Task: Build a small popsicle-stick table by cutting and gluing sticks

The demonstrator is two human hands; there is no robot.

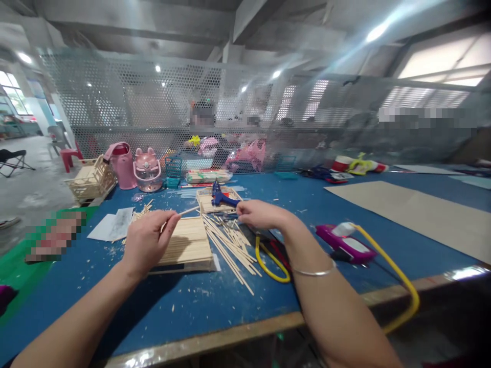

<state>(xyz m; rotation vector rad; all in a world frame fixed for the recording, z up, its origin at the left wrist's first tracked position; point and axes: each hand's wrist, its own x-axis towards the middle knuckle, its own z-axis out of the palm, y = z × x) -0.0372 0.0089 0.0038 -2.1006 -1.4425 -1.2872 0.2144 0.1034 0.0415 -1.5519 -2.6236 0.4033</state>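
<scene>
Fingers of the left hand (149, 237) pinch one end of a thin stick (188, 210), while those of the right hand (259, 213) are closed around the handle of a blue glue gun (226, 201).

Beneath both hands spreads a blue desk (184, 309), littered with small chips, and behind it stands a tall mesh screen (153, 102). To the right lies a large tan board (414, 217). At the far left corner is a wooden crate (92, 179), near a pink flask (123, 168) and a pink-lidded jug (148, 171). A flat panel of sticks (187, 240) sits under and just right of the left hand; a purple box (345, 244) with a yellow cord (399, 276) is beyond the right forearm. Behind the panel is a small wooden tray (206, 205), with the gun's front above it. Loose sticks (230, 250) fan out right of the panel. Smallest is the pinched stick, pointing toward the gun, above the panel's far edge.
</scene>
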